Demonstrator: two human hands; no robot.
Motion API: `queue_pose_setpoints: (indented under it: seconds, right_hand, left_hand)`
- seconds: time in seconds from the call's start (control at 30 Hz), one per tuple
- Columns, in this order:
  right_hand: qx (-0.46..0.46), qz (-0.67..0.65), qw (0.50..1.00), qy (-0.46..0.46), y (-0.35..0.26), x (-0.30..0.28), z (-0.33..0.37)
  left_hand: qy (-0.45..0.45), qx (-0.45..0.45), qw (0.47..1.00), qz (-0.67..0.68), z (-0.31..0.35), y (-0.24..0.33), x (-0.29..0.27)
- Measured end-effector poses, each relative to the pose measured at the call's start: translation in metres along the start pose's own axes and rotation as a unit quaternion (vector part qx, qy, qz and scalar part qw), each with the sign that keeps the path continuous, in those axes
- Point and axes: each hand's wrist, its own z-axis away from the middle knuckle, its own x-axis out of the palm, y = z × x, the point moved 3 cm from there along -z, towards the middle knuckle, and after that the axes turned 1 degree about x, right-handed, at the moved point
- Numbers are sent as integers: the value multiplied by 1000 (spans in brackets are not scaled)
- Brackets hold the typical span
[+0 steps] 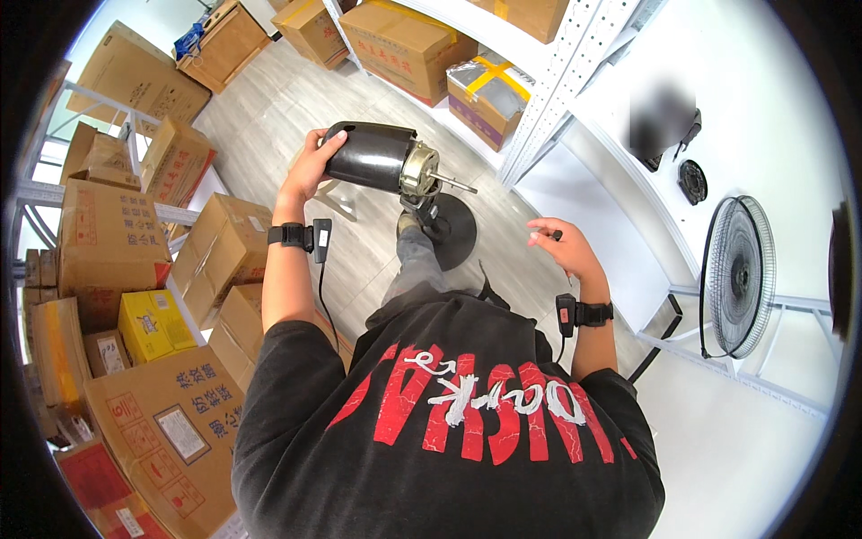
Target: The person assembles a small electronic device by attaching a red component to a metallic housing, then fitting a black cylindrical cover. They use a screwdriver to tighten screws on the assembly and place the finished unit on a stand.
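My left hand point(310, 166) is closed around the rear of a black fan motor housing point(370, 154), which lies sideways in front of me. A bare metal motor point(420, 171) shows at its right end, its shaft point(456, 183) sticking out to the right. Below it a black stand with a round base point(456, 232) rests on the floor. Whether the housing is fixed to that stand's top is hard to see. Away to the right, my right hand point(570, 250) has its fingers bent around a small dark stick-like thing point(558, 235), mostly hidden by the hand.
Cardboard boxes point(112, 234) crowd the shelves at left; more boxes point(400, 47) stand on a rack ahead. On the white surface at right are a wire fan guard point(741, 274), a round black part point(692, 182) and a blurred dark object point(662, 126). A white perforated post point(548, 117) rises between.
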Motion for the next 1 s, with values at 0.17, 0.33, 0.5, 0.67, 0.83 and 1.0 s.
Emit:
queue_pose_setpoints:
  seconds: [0.17, 0.33, 0.5, 0.67, 0.83, 1.0]
  right_hand:
    - [-25, 22, 999, -2, 6, -1, -1]
    - [30, 4, 1000, 0, -3, 1, 1]
    - [51, 16, 999, -1, -7, 2, 1]
    - [60, 2, 998, -6, -11, 5, 0]
    - [59, 37, 997, -14, -17, 10, -9]
    - [69, 29, 997, 17, -27, 19, -15]
  left_hand:
    - [57, 22, 998, 29, -9, 12, -7]
    - [65, 118, 991, 17, -27, 31, -38]
    - [74, 154, 985, -14, -22, 40, -58]
    - [120, 158, 980, 19, -9, 21, -69]
    - [136, 128, 981, 58, 7, 3, -78]
    - [98, 105, 981, 129, 0, 1, -91]
